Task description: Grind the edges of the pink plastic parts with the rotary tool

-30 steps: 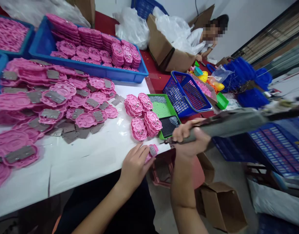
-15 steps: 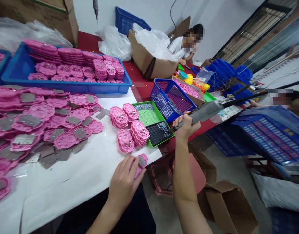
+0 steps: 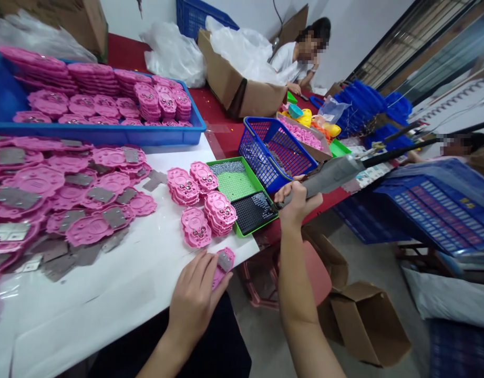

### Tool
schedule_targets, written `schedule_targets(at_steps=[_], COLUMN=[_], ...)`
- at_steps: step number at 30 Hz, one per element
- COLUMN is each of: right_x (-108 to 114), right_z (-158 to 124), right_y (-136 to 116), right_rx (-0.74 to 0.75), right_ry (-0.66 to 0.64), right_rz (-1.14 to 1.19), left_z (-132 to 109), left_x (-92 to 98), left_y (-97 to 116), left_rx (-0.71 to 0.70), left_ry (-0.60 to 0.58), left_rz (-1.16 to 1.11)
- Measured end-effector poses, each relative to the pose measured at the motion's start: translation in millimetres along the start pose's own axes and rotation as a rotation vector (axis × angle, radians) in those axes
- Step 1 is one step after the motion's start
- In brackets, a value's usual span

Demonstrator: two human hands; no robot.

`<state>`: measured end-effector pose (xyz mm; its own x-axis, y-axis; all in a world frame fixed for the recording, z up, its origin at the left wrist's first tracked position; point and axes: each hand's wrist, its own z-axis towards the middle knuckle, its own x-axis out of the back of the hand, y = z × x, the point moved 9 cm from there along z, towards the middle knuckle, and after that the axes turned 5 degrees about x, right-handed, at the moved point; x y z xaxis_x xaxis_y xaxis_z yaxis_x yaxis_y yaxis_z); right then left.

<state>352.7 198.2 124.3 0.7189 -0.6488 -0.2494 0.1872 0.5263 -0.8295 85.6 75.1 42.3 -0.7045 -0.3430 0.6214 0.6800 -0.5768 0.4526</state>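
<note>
My left hand (image 3: 196, 286) is closed around a pink plastic part (image 3: 225, 262) with a grey metal plate on it, at the table's front edge. My right hand (image 3: 297, 202) grips a grey electric screwdriver (image 3: 330, 178), whose tip points left over a black perforated tray (image 3: 251, 212) of small screws. That tray lies in a green tray (image 3: 242, 181) with more small metal pieces. Just left of it stand short stacks of pink parts (image 3: 220, 212) with shiny round pieces on them.
Loose pink parts with metal plates (image 3: 102, 194) are heaped at the left. Behind them stands a blue bin (image 3: 147, 135) of stacked pink parts. A blue basket (image 3: 279, 152), cardboard box (image 3: 261, 100) and another person (image 3: 285, 60) are further back; an opened carton (image 3: 370, 325) stands on the floor.
The view has shifted slightly, so the table's contents appear further left and a little higher. Both hands keep their holds, with the screwdriver tip still at the black tray.
</note>
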Motion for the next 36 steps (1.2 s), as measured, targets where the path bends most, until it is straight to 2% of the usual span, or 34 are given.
schedule_targets(at_steps=[10, 16, 21, 25, 30, 36], right_x=[-9.2, -9.9, -17.7, -35.4, -58.2, -64.1], right_z=[-6.5, -9.6, -22.3, -43.5, -76.8, -102.5], right_y=[-3.5, -8.3, -23.0, -47.8, -78.3, -92.5], right_rx=[0.020, 0.031, -0.036, -0.086, -0.104, -0.171], right_ry=[-0.028, 0.016, 0.015, -0.105, -0.332, -0.480], right_rz=[0.039, 0.027, 0.104, 0.197, 0.342, 0.428], left_z=[-2.8, -2.3, -1.7, 0.8, 6.5, 16.1], left_x=[-2.5, -1.4, -5.6, -4.6, 1.9, 6.8], left_y=[-0.7, 1.1, 0.9, 0.9, 1.9, 1.4], left_rx=[-0.004, -0.011, 0.015, 0.036, 0.074, 0.141], left_ry=[-0.002, 0.020, 0.009, 0.021, 0.058, 0.094], left_rz=[0.006, 0.016, 0.036, 0.000, -0.108, -0.323])
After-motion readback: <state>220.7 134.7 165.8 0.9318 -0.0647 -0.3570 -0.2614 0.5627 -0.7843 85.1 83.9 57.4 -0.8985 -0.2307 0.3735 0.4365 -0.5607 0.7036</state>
